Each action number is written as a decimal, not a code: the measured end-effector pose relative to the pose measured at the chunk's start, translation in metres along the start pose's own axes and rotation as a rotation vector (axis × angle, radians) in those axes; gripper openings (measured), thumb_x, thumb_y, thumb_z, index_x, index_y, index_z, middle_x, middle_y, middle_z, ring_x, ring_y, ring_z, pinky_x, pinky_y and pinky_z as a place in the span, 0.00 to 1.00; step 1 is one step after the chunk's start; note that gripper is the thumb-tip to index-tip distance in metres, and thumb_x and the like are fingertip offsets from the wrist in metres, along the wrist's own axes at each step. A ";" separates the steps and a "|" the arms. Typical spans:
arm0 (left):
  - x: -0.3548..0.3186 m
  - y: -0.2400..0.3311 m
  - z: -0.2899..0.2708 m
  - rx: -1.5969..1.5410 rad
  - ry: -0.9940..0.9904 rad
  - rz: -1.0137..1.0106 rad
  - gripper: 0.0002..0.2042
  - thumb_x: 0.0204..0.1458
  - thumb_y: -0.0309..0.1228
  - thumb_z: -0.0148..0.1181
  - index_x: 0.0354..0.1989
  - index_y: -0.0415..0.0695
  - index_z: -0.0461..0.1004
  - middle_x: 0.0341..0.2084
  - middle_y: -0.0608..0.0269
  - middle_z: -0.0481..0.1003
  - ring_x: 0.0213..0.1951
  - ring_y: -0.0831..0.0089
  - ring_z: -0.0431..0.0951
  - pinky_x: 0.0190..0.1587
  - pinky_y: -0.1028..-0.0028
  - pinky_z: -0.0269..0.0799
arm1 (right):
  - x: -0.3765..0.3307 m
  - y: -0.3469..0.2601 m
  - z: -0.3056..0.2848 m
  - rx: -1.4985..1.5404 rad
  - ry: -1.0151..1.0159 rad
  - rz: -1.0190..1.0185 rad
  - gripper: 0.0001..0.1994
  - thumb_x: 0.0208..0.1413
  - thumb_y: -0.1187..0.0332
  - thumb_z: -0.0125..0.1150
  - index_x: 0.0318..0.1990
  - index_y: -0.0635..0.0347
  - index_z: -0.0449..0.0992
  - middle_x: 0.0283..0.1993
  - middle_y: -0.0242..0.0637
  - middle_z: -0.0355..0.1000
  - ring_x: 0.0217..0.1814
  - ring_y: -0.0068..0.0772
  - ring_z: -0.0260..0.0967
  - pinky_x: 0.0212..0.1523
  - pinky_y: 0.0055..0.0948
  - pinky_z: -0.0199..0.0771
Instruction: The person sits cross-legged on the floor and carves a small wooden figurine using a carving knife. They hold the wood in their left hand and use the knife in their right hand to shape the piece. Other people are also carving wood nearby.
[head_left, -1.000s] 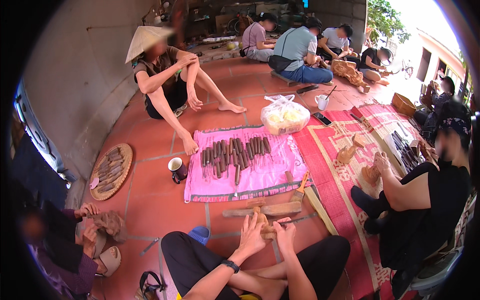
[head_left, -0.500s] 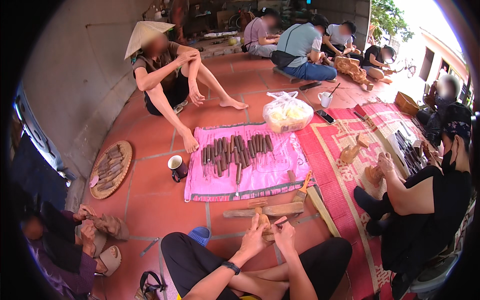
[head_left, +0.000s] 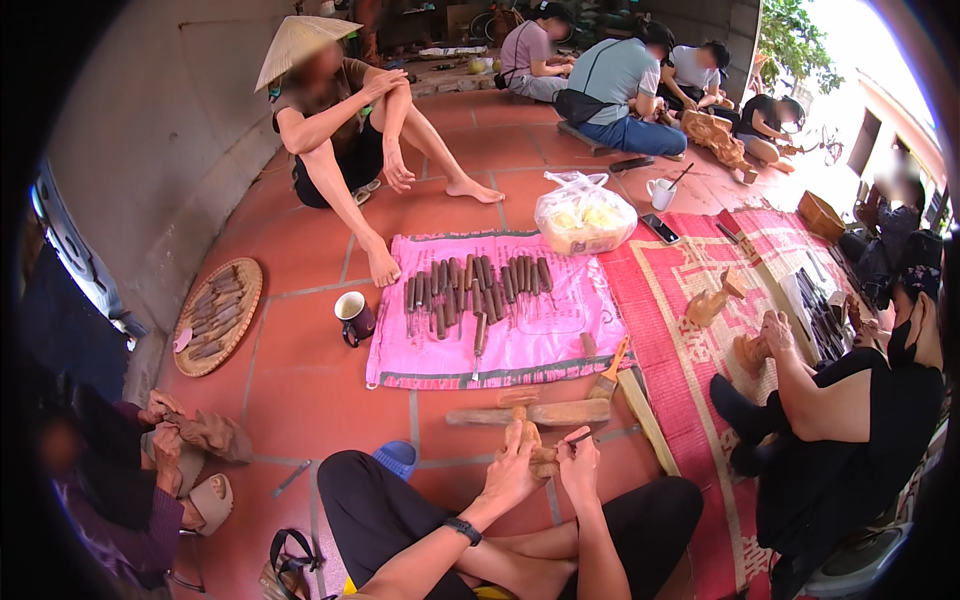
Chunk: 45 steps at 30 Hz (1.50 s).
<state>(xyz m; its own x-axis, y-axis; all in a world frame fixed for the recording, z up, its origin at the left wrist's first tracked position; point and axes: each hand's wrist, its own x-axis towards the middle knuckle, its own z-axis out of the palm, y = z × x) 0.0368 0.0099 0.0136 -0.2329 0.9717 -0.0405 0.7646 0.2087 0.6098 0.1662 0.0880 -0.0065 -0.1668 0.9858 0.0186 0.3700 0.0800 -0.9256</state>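
Note:
My left hand [head_left: 510, 472] is wrapped round a light-brown wooden carving [head_left: 543, 464] held upright above my crossed legs. Its narrow top part rises past my fingers; the details are too small to make out. In my right hand [head_left: 578, 472] is a thin, dark-handled carving tool [head_left: 580, 437], gripped close against the right side of the carving. The tool's working tip is hidden by my fingers and the wood. Just beyond the carving, a wooden mallet-like piece [head_left: 570, 412] lies on the tiles.
A pink sheet [head_left: 420, 350] bears several carving tools [head_left: 478, 345]. Around it are a dark mug [head_left: 355, 325], a brush [head_left: 606, 382], a bag of food [head_left: 588, 225] and a wooden strip [head_left: 648, 420]. A person in a conical hat [head_left: 335, 130] sits opposite; others work at both sides.
The whole view has shifted slightly. Both hands keep their grips on the carving and the tool, with only a small change in the right hand's angle.

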 end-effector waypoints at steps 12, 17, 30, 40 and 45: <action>-0.003 -0.004 0.000 0.029 0.020 0.012 0.34 0.41 0.37 0.75 0.58 0.45 0.67 0.72 0.43 0.48 0.51 0.33 0.72 0.49 0.45 0.77 | -0.009 -0.037 0.000 -0.024 -0.041 -0.018 0.07 0.55 0.76 0.62 0.36 0.60 0.69 0.27 0.46 0.74 0.30 0.49 0.77 0.33 0.41 0.74; 0.001 0.000 0.001 0.019 -0.017 -0.005 0.33 0.42 0.40 0.74 0.57 0.43 0.67 0.72 0.41 0.47 0.52 0.28 0.71 0.46 0.45 0.79 | -0.003 -0.010 0.004 -0.036 -0.014 -0.053 0.06 0.56 0.79 0.61 0.34 0.62 0.69 0.24 0.41 0.75 0.27 0.32 0.76 0.29 0.32 0.73; 0.000 -0.001 -0.001 0.019 -0.026 -0.042 0.35 0.40 0.41 0.76 0.57 0.45 0.67 0.72 0.43 0.48 0.53 0.33 0.72 0.49 0.46 0.77 | 0.001 -0.014 0.004 0.173 -0.037 0.078 0.05 0.57 0.80 0.59 0.35 0.62 0.69 0.26 0.34 0.72 0.29 0.23 0.77 0.29 0.24 0.73; 0.002 -0.004 0.003 0.027 -0.002 -0.017 0.36 0.40 0.43 0.75 0.59 0.46 0.66 0.72 0.43 0.48 0.51 0.33 0.73 0.50 0.47 0.77 | -0.003 -0.010 0.006 0.089 -0.035 -0.007 0.06 0.57 0.79 0.61 0.36 0.63 0.68 0.28 0.37 0.73 0.29 0.26 0.76 0.30 0.27 0.74; 0.002 0.003 0.000 0.008 -0.039 -0.070 0.36 0.40 0.43 0.75 0.58 0.47 0.67 0.73 0.45 0.48 0.51 0.33 0.73 0.50 0.46 0.76 | 0.001 -0.001 0.003 0.233 -0.052 0.040 0.06 0.57 0.82 0.59 0.36 0.62 0.68 0.30 0.37 0.75 0.30 0.25 0.75 0.29 0.24 0.75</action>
<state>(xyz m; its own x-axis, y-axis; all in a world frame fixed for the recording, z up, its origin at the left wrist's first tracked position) 0.0390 0.0121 0.0154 -0.2620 0.9583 -0.1138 0.7520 0.2766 0.5983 0.1627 0.0882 -0.0071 -0.2056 0.9780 -0.0339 0.1570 -0.0012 -0.9876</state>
